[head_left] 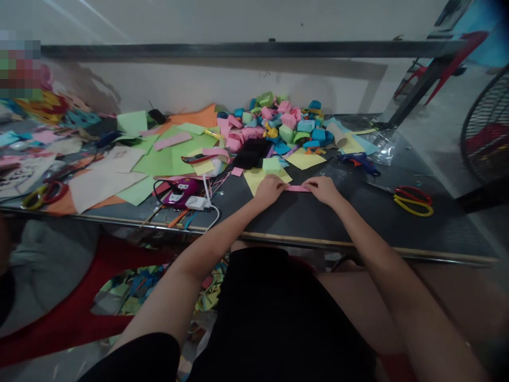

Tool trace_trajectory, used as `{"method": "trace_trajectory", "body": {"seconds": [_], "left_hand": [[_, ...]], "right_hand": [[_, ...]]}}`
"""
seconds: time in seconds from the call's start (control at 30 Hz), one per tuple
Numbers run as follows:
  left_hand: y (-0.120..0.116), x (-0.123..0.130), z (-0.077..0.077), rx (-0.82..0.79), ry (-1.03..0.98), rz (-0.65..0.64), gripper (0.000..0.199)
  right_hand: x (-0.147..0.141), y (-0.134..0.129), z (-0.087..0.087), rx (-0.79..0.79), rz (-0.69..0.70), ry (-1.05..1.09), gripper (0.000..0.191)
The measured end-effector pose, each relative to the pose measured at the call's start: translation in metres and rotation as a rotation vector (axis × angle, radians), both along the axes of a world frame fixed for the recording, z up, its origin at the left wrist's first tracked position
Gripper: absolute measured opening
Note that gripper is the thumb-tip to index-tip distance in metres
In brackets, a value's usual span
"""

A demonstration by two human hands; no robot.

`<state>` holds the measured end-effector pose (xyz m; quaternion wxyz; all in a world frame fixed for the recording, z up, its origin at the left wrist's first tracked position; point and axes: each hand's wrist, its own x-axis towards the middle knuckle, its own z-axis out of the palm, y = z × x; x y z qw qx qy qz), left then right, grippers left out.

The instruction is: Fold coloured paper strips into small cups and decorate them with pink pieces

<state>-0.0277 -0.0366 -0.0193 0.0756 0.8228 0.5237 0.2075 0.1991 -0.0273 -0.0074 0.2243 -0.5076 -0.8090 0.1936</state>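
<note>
A narrow pink paper strip [297, 188] is stretched level between my two hands, just over the dark tabletop. My left hand [270, 190] pinches its left end, and my right hand [323, 189] pinches the right end. Close behind my left hand lies a small green folded paper piece [271, 166] on a yellow sheet [254, 180]. Farther back is a heap of small folded paper pieces [284, 121] in pink, blue, green and yellow. A black phone-like slab [252, 153] lies in front of that heap.
Right of my hands are scissors [413, 200] with red and yellow handles and a blue glue gun [360, 162]. To the left sit a purple power strip [182, 192] with a white plug and cable, and green paper sheets [170, 151]. A fan [487, 122] stands at the far right.
</note>
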Motion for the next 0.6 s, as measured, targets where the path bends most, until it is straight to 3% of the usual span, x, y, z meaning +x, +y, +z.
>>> {"method": "trace_trajectory", "body": {"seconds": [0.07, 0.13, 0.2, 0.27, 0.33, 0.47, 0.6], "left_hand": [[0.004, -0.001, -0.002, -0.031, -0.040, 0.079, 0.033], [0.006, -0.001, -0.004, -0.002, -0.062, 0.129, 0.028], [0.003, 0.001, -0.003, 0.070, -0.035, 0.084, 0.017], [-0.006, 0.004, -0.001, 0.096, 0.070, -0.049, 0.017], [-0.018, 0.006, 0.000, 0.052, 0.190, -0.148, 0.029], [-0.040, 0.005, -0.003, -0.012, 0.238, -0.161, 0.053], [-0.046, 0.005, -0.010, -0.047, 0.223, -0.147, 0.065]], "right_hand": [[0.000, 0.000, 0.000, -0.010, -0.086, -0.015, 0.014], [-0.002, -0.005, -0.003, 0.105, -0.152, -0.058, 0.010], [-0.005, -0.012, -0.007, 0.258, -0.180, -0.096, 0.012], [-0.008, -0.019, -0.010, 0.333, -0.149, -0.142, 0.019], [-0.010, -0.024, -0.011, 0.326, -0.110, -0.221, 0.026], [-0.018, -0.028, -0.010, 0.341, -0.088, -0.315, 0.038], [-0.035, -0.027, -0.013, 0.262, 0.165, -0.290, 0.052]]}}
